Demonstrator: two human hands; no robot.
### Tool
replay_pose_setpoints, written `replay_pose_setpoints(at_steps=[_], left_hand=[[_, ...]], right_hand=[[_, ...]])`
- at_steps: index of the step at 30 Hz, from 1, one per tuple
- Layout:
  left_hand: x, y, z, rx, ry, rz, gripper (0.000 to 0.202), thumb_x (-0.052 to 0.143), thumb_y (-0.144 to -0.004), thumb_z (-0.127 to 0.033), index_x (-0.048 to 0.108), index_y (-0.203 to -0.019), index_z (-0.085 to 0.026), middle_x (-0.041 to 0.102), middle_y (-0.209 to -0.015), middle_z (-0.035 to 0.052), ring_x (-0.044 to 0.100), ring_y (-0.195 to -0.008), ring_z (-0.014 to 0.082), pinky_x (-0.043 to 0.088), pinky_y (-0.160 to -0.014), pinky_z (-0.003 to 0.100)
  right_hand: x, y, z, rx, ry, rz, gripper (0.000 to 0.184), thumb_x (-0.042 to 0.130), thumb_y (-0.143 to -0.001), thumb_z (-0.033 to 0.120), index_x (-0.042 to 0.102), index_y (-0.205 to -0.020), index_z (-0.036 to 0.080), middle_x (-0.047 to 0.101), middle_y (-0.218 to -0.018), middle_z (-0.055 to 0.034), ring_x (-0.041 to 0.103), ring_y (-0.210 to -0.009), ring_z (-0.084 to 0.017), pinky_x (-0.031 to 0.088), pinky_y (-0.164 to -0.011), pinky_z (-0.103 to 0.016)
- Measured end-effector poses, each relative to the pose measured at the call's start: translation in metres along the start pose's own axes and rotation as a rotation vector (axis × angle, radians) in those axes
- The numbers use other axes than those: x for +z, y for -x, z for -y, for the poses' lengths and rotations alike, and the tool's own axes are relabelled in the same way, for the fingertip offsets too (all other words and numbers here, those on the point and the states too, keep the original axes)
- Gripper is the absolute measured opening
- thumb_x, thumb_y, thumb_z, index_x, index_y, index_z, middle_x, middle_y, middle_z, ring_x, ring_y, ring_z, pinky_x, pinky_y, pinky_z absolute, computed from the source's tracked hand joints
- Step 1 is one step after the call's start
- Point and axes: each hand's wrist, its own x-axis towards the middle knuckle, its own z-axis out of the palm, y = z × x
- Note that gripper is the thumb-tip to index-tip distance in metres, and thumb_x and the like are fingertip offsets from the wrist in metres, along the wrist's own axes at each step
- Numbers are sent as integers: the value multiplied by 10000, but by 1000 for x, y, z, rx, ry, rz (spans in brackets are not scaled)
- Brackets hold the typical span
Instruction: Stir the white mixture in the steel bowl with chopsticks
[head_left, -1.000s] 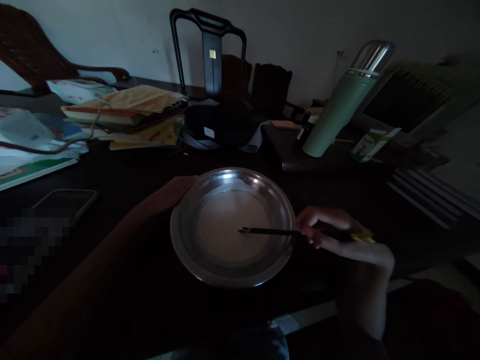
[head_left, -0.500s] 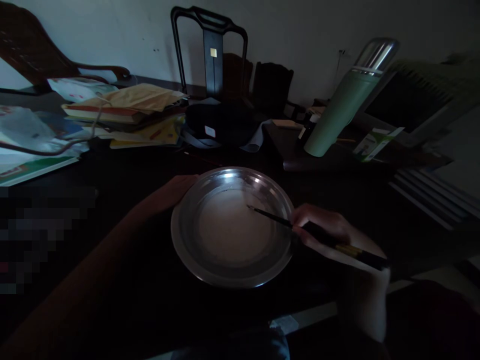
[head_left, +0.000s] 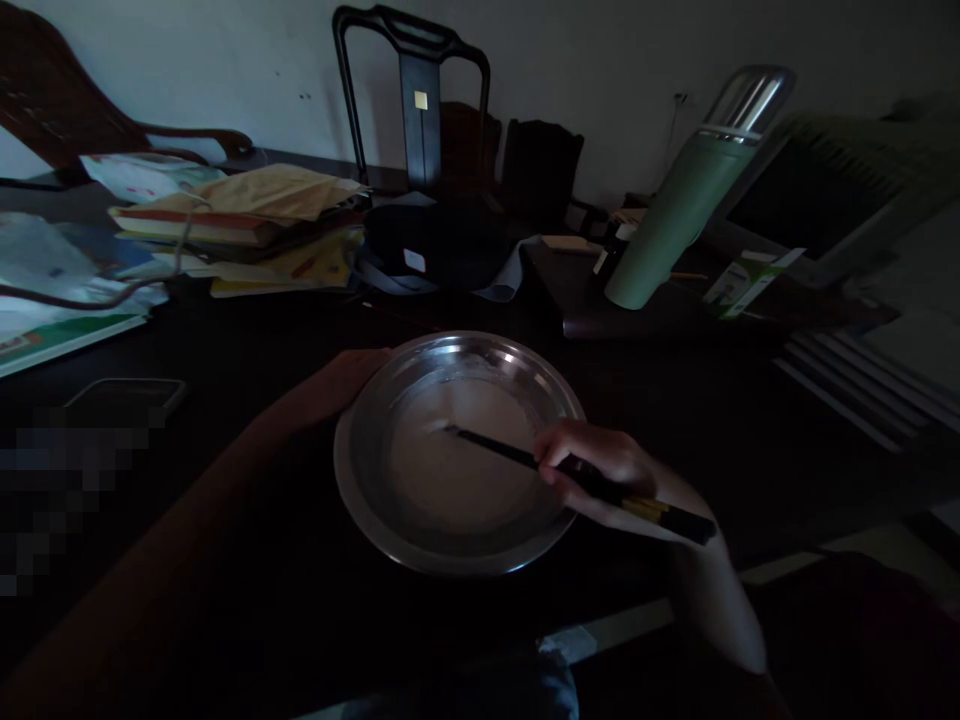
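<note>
A round, shiny metal basin (head_left: 358, 500) stands on the dark table with a pale, whitish liquid (head_left: 450, 480) in it. My right hand (head_left: 600, 460) is closed around black chopsticks (head_left: 499, 447) with a gold band near their upper end. Their tips dip into the liquid near the basin's middle, and the hand hangs over the right rim. My left hand (head_left: 341, 382) grips the basin at its far left rim, its fingertips partly hidden by the metal.
Behind the basin lie a dark bag (head_left: 450, 245) and a stack of books and papers (head_left: 247, 225). A green thermos (head_left: 679, 215) and a small box (head_left: 750, 283) stand at the back right. A phone (head_left: 131, 398) lies at left, and flat stacked items (head_left: 862, 395) at right.
My right hand has moved left over the basin, carrying the chopstick tips from the right part of the liquid to its middle. My left hand stays at the rim.
</note>
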Motion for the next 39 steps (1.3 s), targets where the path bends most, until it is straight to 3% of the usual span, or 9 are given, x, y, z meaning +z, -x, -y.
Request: replay_pose_setpoints(at_steps=[4,7,13,19,24,29,32,35,39], left_hand=[[2,2,-2,-38,8,-11,363,381,-786,-419,620,-849,-153,627,-761,-11,520,-741,98,392,-640,155],[3,4,-6,-65,21,-15,350,384,-795,-403,617,-865,-152,635,-781,-13,520,-758,98,387,-657,157],[3,6,-9,-53,16,-26,342,384,-803,-383,626,-843,-146,627,-765,-20,508,-743,87,374,-647,142],[1,2,-4,-52,-1,-26,350,392,-801,-395,631,-881,-152,647,-810,-20,517,-772,88,378,-681,138],[1,3,-6,-38,-45,-19,351,359,-817,-365,623,-885,-143,649,-821,-22,510,-773,79,369,-675,126],[2,5,-8,-35,-46,-7,377,350,-809,-404,620,-872,-149,642,-779,-17,524,-762,92,389,-662,142],[1,5,-6,-27,-46,1,382,355,-800,-423,620,-880,-160,649,-817,-16,534,-782,96,400,-676,158],[2,4,-5,-21,-24,14,409,337,-798,-441,619,-905,-164,654,-839,-12,539,-784,98,406,-675,165],[1,2,-1,17,-43,10,402,355,-793,-447,614,-853,-145,645,-818,-6,518,-761,95,401,-678,164]], right_hand=[[-18,13,5,136,50,-35,55,472,-858,179,515,-825,190,593,-834,-26,590,-732,-122,465,-636,-242],[-29,19,11,70,19,53,81,478,-819,125,492,-809,204,597,-799,-31,592,-675,-136,467,-576,-243],[-11,7,7,-64,-88,130,88,481,-824,126,468,-788,205,589,-806,-37,580,-684,-122,471,-589,-236],[-11,9,3,74,53,4,31,477,-852,161,491,-842,187,568,-860,-34,566,-745,-115,461,-643,-238],[-23,16,10,-24,-38,103,129,474,-821,93,456,-803,220,581,-813,-35,560,-698,-128,459,-603,-244],[-4,3,4,41,-46,17,57,481,-852,150,477,-823,199,573,-819,-29,565,-731,-115,464,-643,-242],[2,1,0,-15,-23,15,20,501,-851,182,491,-834,185,569,-872,-38,566,-783,-110,465,-681,-244],[-9,8,3,-54,-62,101,41,505,-836,140,499,-826,180,581,-829,-27,566,-729,-93,464,-629,-216],[-26,16,9,113,-68,70,80,463,-856,130,507,-811,179,587,-788,-21,558,-680,-91,467,-597,-212]])
